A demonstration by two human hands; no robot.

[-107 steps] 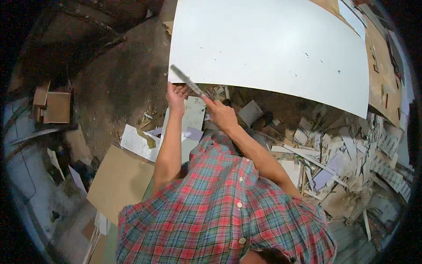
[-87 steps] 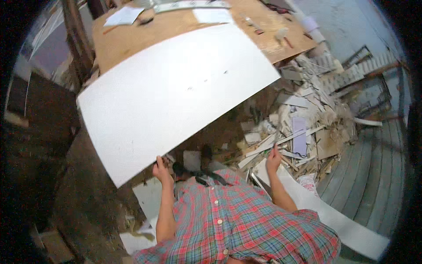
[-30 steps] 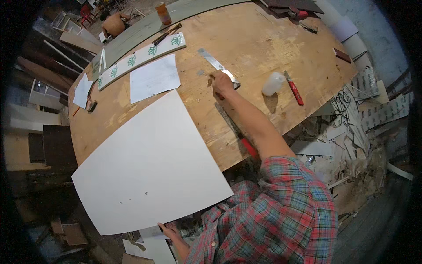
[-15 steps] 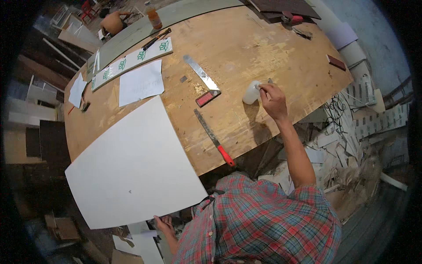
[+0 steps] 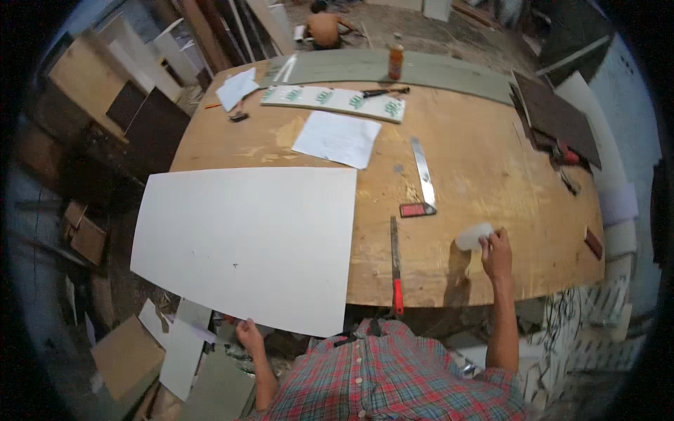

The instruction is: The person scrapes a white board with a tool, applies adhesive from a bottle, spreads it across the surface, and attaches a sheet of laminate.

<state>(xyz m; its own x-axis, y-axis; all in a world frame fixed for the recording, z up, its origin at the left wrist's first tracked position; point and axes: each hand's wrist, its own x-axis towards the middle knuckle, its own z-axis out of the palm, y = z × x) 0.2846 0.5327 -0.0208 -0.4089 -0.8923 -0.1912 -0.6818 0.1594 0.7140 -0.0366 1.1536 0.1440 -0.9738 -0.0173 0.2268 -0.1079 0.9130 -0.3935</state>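
White bottle now pinched in my right hand, gone from the square; both occupied, my left hand touching the panel edge, closure unclear.

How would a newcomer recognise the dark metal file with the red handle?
Find the large brown wooden table. Just right of the big white flat panel lies the long dark metal file with a red handle, which reaches the table's near edge. Unlike the L-shaped silver metal square beyond it, the file is straight.
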